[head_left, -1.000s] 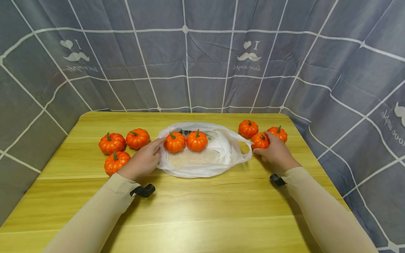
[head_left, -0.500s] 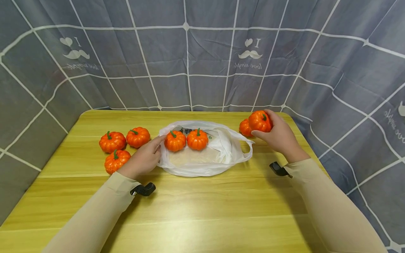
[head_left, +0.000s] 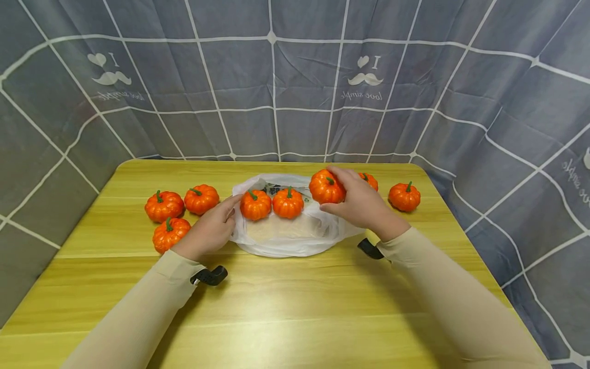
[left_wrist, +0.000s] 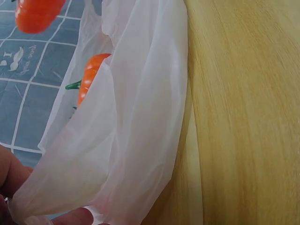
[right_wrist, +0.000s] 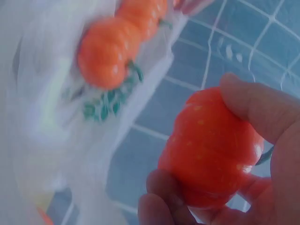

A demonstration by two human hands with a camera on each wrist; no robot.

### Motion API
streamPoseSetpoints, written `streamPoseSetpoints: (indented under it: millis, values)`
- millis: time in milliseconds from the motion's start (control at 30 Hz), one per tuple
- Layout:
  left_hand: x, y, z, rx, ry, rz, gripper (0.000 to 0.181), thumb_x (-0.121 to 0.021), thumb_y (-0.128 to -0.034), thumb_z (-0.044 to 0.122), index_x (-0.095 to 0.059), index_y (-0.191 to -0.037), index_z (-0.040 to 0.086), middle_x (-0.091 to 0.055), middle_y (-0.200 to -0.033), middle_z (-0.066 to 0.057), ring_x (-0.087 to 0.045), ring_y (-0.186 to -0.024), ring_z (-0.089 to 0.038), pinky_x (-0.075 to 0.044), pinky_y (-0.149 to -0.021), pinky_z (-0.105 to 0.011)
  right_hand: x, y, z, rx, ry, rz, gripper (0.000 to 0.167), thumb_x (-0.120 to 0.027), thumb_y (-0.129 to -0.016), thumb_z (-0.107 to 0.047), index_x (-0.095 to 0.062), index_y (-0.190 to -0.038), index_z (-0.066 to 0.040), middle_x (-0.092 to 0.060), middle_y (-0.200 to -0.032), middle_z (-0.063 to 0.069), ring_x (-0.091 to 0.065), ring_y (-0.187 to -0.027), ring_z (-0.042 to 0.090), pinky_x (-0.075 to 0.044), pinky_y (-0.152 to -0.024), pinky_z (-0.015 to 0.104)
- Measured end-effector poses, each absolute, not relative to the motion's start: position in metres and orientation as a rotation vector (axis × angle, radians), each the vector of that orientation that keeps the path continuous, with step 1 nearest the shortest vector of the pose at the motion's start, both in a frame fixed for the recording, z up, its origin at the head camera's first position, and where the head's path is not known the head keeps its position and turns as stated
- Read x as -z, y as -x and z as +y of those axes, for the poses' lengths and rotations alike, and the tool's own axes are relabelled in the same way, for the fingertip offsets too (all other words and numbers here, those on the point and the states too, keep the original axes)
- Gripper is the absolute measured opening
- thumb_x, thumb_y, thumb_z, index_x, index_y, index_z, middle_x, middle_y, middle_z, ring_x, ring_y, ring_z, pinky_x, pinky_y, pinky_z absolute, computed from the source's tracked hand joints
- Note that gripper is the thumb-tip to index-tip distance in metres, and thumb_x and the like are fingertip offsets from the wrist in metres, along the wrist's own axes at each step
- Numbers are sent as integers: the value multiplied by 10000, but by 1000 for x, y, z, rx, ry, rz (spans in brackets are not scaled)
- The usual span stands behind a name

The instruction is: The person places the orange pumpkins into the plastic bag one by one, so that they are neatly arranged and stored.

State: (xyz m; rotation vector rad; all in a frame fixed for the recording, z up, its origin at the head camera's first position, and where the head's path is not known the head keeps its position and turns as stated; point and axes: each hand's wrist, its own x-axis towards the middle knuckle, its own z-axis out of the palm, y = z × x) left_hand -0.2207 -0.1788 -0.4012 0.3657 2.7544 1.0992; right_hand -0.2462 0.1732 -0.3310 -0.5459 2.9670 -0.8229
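A white plastic bag (head_left: 288, 248) lies mid-table, its mouth spread, with two orange pumpkins (head_left: 255, 205) (head_left: 288, 203) in it. My left hand (head_left: 209, 230) pinches the bag's left rim; the left wrist view shows the plastic (left_wrist: 61, 187) between the fingers (left_wrist: 75, 216). Gripped in my right hand (head_left: 361, 202) is another pumpkin (head_left: 326, 186), held above the bag's right part. Thumb and fingers wrap this pumpkin (right_wrist: 213, 147) in the right wrist view, and the bag (right_wrist: 42, 140) appears beside it.
Three pumpkins (head_left: 164, 206) (head_left: 201, 199) (head_left: 171, 234) rest on the wooden table (head_left: 276, 312) left of the bag. On the right are one pumpkin (head_left: 404, 197) and another (head_left: 370, 181) partly behind my right hand. A grey checked curtain (head_left: 304, 77) surrounds the table's back and sides.
My right hand has lifted a pumpkin from the right group and carried it left, over the bag. The left hand has stayed at the bag's rim.
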Motion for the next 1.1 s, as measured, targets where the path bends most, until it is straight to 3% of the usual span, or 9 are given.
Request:
streamPoseSetpoints:
  millis: [367, 700, 1100]
  values:
    - [402, 223, -179, -1112, -394, 2783, 635, -392, -1030, 35, -323, -1658, 99, -352, -1689, -213, -370, -1552, -398, -312, -1269, -593, 358, 257, 147, 720, 586, 2888, 928, -850, -885, -292, -344, -1651, -166, -436, -1602, 183, -579, -1348, 395, -502, -1136, 567]
    - [401, 223, -178, -1104, -397, 2784, 626, -388, -1038, 36, -315, -1658, 85, -352, -1683, -231, -380, -1544, -403, -323, -1263, -596, 373, 265, 150, 564, 466, 2862, 948, -843, -879, -339, -328, -1667, -227, -461, -1504, 187, -631, -1205, 362, -544, -1065, 527]
    - [401, 223, -177, -1117, -394, 2767, 623, -385, -1046, 38, -305, -1662, 83, -311, -1710, -203, -324, -1574, -403, -284, -1281, -588, 383, 272, 151, 462, 403, 2775, 986, -842, -871, -320, -285, -1684, -271, -358, -1655, 149, -592, -1310, 371, -506, -1116, 543]
